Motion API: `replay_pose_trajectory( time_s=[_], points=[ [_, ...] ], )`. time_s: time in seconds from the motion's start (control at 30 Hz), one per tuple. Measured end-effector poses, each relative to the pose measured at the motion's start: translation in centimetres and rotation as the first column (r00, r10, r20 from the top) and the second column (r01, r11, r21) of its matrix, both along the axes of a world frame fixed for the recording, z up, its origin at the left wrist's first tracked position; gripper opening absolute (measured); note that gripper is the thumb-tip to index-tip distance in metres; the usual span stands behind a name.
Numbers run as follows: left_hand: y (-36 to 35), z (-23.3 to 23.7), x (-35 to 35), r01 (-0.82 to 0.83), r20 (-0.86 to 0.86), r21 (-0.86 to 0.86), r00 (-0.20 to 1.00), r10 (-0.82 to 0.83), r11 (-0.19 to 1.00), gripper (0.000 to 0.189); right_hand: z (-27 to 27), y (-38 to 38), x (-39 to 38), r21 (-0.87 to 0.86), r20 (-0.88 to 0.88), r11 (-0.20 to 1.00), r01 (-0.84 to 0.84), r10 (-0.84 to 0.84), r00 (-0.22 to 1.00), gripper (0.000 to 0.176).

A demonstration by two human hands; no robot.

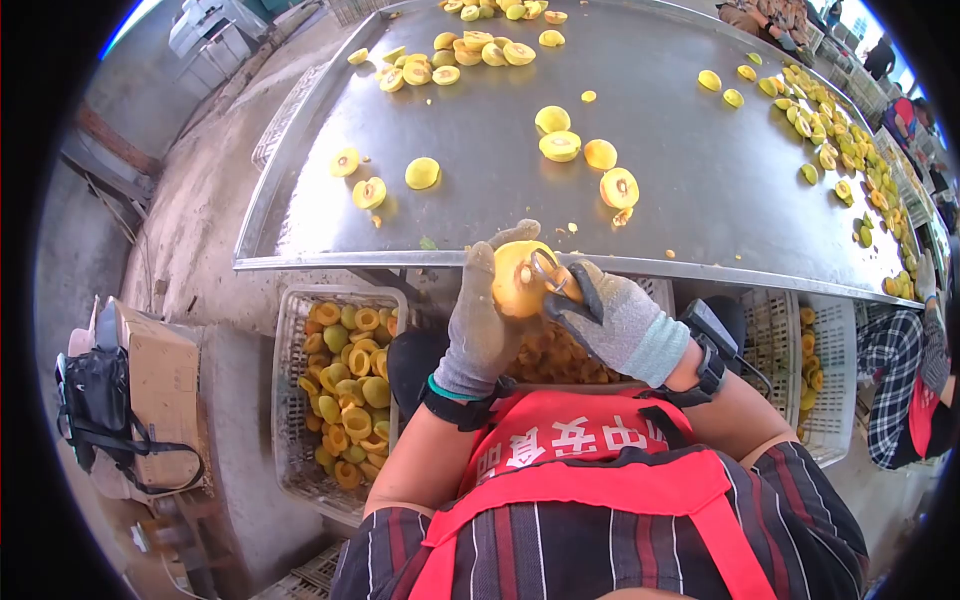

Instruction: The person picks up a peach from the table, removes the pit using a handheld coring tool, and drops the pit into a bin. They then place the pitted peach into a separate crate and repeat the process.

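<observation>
In my gloved left hand (480,315) sits a yellow peach half (518,281), cut face up, with the fingers wrapped round it. My gloved right hand (612,315) grips a pitting tool with a metal loop (543,266), its handle partly hidden by the fingers. The loop touches the peach's cut face near the pit area. Both hands are just in front of the metal table's near edge. Beyond them on the table lie peach halves, among them one with its pit showing (619,187) and another cut face up (560,146).
A metal table (480,110) carries more peach halves at the back and a long pile (830,130) on the right. A white crate (284,400) of pitted halves stands at left, another crate (835,400) at right. A cardboard box (165,390) and other people are nearby.
</observation>
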State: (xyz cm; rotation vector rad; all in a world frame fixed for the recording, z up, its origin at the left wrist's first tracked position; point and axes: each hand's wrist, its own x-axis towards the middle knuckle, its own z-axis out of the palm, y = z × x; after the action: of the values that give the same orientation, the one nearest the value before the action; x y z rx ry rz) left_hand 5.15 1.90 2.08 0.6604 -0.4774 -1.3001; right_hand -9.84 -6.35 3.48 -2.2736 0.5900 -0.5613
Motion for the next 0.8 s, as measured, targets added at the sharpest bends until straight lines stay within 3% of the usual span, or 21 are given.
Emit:
replay_pose_trajectory(
  time_s=[0.07, 0.13, 0.17, 0.23, 0.37, 0.4, 0.47, 0.5, 0.53, 0.57, 0.6, 0.67, 0.7, 0.73, 0.77, 0.8],
  points=[
    [-0.1, -0.1, -0.6, -0.071, 0.072, 0.023, 0.995, 0.069, 0.997, 0.050, -0.2, 0.1, -0.1, 0.037, -0.153, 0.999, 0.021, -0.015, 0.988, 0.037],
    [-0.4, -0.9, -0.9, -0.206, 0.302, -0.037, 0.930, 0.207, 0.978, 0.040, -0.1, 0.6, -0.2, 0.033, -0.151, 0.999, 0.023, -0.017, 0.988, 0.035],
    [-0.5, -0.9, -1.1, -0.203, 0.301, -0.036, 0.932, 0.204, 0.979, 0.040, -0.1, 0.8, -0.2, 0.025, -0.146, 0.999, 0.020, -0.016, 0.989, 0.034],
    [-0.6, -0.7, -1.5, -0.320, 0.483, -0.102, 0.812, 0.328, 0.942, 0.031, -0.2, 1.2, 0.0, 0.074, -0.098, 0.997, -0.009, 0.016, 0.995, 0.032],
    [-0.4, -0.8, -0.7, -0.246, 0.464, -0.061, 0.851, 0.246, 0.967, 0.027, -1.1, 1.7, -0.6, 0.189, -0.017, 0.979, -0.073, 0.078, 0.997, 0.027],
    [-0.4, -0.8, -0.1, -0.165, 0.556, -0.022, 0.818, 0.150, 0.986, 0.026, -1.1, 1.7, -0.7, 0.192, -0.019, 0.979, -0.072, 0.077, 0.997, 0.027],
    [-0.2, -0.8, 0.0, -0.086, 0.637, 0.028, 0.770, 0.049, 0.996, 0.025, -1.0, 1.7, -1.1, 0.067, -0.242, 0.995, -0.072, 0.086, 0.966, 0.025],
    [-0.1, -0.7, -0.1, -0.066, 0.596, 0.019, 0.802, 0.042, 0.998, 0.024, -0.4, 1.8, -1.1, 0.069, -0.243, 0.995, -0.071, 0.085, 0.966, 0.025],
    [-0.2, -0.5, -0.2, -0.049, 0.554, 0.006, 0.832, 0.037, 0.999, 0.024, 0.8, 1.7, -0.9, 0.383, -0.243, 0.923, -0.041, 0.144, 0.959, 0.026],
    [-0.2, -0.7, 0.0, -0.048, 0.554, 0.006, 0.832, 0.037, 0.999, 0.024, 1.7, 1.7, -0.8, 0.658, -0.223, 0.753, -0.003, 0.199, 0.954, 0.027],
    [-0.1, -1.0, 0.2, -0.024, 0.530, -0.012, 0.848, 0.026, 1.000, 0.024, 2.1, 1.6, -0.8, 0.661, -0.224, 0.751, -0.002, 0.199, 0.954, 0.027],
    [-0.2, -1.1, 0.3, -0.002, 0.504, -0.030, 0.863, 0.017, 1.000, 0.023, 2.7, 1.3, -0.8, 0.791, -0.311, 0.605, 0.088, 0.275, 0.910, 0.030],
    [-0.2, -0.8, 0.1, -0.039, 0.585, -0.049, 0.809, 0.060, 0.998, 0.024, 1.5, 1.5, -0.9, 0.793, -0.311, 0.603, 0.089, 0.275, 0.910, 0.030],
    [-0.3, -0.7, -0.1, -0.072, 0.659, -0.072, 0.745, 0.102, 0.995, 0.024, -0.5, 1.8, -1.0, 0.437, -0.237, 0.898, -0.038, 0.156, 0.959, 0.031],
    [-0.3, -0.8, -0.4, -0.070, 0.659, -0.070, 0.746, 0.098, 0.995, 0.024, -1.9, 1.9, -1.2, -0.029, -0.110, 0.996, -0.088, 0.085, 0.990, 0.031],
    [-0.5, -0.9, -0.8, -0.155, 0.667, -0.080, 0.725, 0.168, 0.985, 0.024, -1.3, 2.1, -1.1, -0.029, -0.111, 0.996, -0.086, 0.083, 0.990, 0.031]
  ],
)
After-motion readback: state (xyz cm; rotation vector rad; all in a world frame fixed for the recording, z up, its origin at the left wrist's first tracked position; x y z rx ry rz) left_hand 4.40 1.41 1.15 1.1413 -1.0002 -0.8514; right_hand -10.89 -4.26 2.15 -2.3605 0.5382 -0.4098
